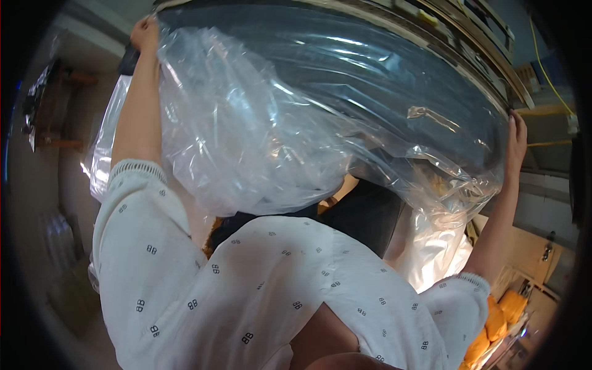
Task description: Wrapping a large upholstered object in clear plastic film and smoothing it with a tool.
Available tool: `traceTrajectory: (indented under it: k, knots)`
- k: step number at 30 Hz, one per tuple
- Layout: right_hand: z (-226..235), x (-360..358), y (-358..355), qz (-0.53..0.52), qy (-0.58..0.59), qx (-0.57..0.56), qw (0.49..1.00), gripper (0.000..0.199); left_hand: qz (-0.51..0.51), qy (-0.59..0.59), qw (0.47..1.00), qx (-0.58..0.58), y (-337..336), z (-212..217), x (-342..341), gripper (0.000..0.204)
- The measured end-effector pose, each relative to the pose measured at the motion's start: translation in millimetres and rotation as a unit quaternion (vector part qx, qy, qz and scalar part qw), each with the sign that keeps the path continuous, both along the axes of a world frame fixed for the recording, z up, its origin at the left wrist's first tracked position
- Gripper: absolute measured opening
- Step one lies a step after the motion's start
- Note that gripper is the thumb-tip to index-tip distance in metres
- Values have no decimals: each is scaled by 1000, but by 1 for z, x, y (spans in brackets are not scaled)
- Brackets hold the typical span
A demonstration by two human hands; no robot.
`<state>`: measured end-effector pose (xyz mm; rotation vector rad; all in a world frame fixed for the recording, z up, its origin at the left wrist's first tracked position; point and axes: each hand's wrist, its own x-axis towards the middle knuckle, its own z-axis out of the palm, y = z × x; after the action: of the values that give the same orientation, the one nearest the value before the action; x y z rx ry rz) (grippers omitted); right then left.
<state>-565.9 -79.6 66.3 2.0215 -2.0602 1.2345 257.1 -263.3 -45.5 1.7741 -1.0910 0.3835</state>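
A large clear plastic sheet or bag (pixel 216 123) spreads in front of me, bunched and wrinkled on the left and drawn smoother on the right. It lies over a long dark panel-like piece (pixel 394 65), whose exact kind I cannot make out. Both my arms are stretched wide. At the far left corner my left hand (pixel 145 35) is closed on the plastic's edge. My right hand (pixel 517 140) is at the right end, its fingers bent round the edge where plastic and dark piece meet. Loose plastic (pixel 438 216) hangs down towards my right forearm.
Wooden slats or rails (pixel 487 58) run behind the far edge at the upper right. A yellow cord (pixel 542 68) hangs there. Orange bundles (pixel 493 327) are at the lower right, near a wooden cabinet (pixel 530 250). A wooden rack (pixel 46 111) stands at the left.
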Motion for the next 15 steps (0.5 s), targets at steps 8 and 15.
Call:
traceTrajectory:
  k: [8,15]
  knots:
    - [-76,228,180,325,-282,538,725,53,-20,45,998,-27,-19,-5,-19,32]
    - [-147,303,158,219,-245,255,909,42,29,22,999,-27,2,-1,11,32]
